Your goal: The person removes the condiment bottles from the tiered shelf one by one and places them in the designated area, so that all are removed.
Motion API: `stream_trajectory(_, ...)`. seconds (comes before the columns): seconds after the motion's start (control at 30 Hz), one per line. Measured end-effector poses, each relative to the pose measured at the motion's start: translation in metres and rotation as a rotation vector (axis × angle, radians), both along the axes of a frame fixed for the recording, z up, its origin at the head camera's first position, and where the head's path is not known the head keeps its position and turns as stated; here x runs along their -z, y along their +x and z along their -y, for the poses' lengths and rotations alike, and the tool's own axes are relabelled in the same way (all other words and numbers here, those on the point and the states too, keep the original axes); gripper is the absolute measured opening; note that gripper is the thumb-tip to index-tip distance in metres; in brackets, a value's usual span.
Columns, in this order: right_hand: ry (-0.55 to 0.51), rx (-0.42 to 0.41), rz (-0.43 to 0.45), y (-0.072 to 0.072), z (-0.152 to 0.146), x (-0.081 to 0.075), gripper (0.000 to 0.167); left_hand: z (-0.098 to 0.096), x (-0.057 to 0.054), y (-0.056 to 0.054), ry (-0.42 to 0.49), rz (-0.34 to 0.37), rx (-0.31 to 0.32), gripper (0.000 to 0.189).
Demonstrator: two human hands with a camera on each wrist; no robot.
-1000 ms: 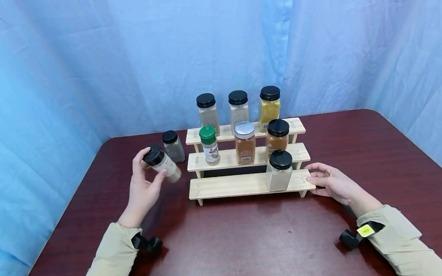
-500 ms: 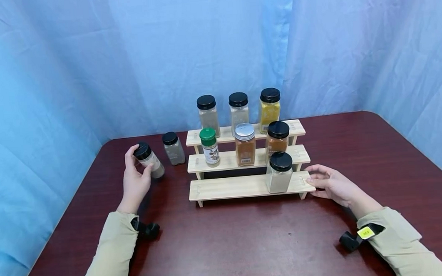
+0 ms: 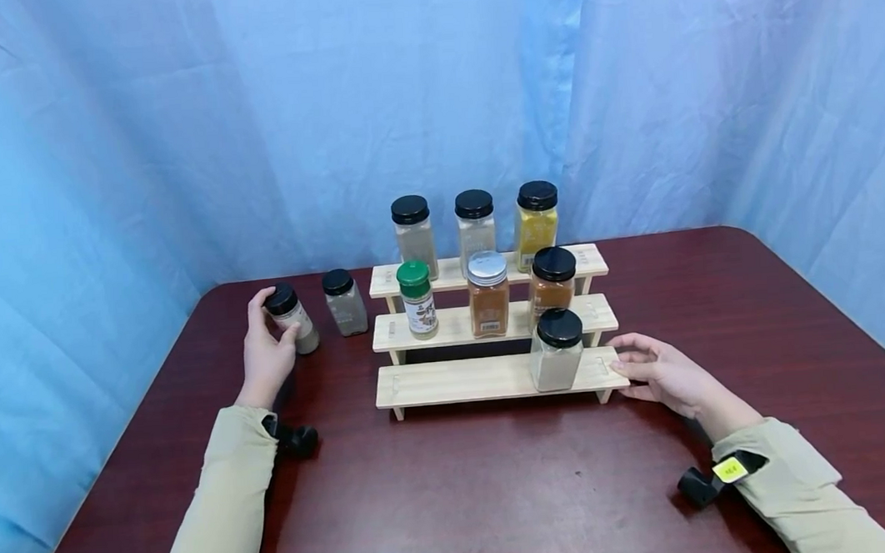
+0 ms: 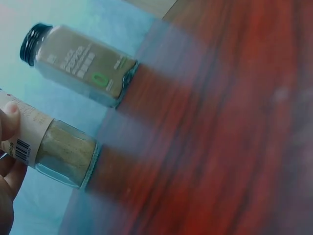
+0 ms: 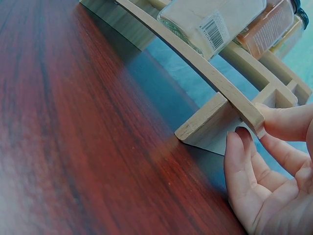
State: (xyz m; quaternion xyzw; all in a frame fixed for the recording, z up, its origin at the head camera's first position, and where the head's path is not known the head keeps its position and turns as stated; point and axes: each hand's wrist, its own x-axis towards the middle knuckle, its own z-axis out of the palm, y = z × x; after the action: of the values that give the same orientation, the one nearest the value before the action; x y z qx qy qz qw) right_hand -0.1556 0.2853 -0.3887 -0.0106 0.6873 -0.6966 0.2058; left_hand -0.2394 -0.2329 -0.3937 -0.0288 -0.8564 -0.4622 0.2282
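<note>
My left hand (image 3: 267,361) grips a black-lidded glass spice jar (image 3: 306,337) by its label, thumb on the near side. The jar leans slightly, its base close to the table, left of another black-lidded jar (image 3: 347,308). In the left wrist view, greyish-brown powder shows below the label of the held jar (image 4: 67,152). At the right end of a three-tier wooden rack (image 3: 455,382), my right hand (image 3: 669,379) pinches the lowest shelf. The right wrist view has the thumb on top of the shelf end (image 5: 234,100) and fingers below and beside it.
On the lowest shelf stands one pale-powder jar (image 3: 556,364), toward the right. The middle shelf bears a green-capped bottle (image 3: 421,313), a silver-lidded jar (image 3: 489,306) and a black-lidded jar (image 3: 551,287). Three jars line the top tier, including a yellow one (image 3: 536,231). Blue curtains (image 3: 402,86) surround the table.
My left hand has carried its jar leftward and down, away from the rack and past the standing jar, and the jar has become more upright. My right hand stays at the shelf end.
</note>
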Motion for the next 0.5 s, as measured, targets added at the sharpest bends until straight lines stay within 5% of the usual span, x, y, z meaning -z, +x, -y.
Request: stream_trajectory(0.5,-0.018,-0.012,-0.015,0.000,0.000,0.001,0.020,0.001,-0.001,-0.018,0.062,0.068,0.060,0.064)
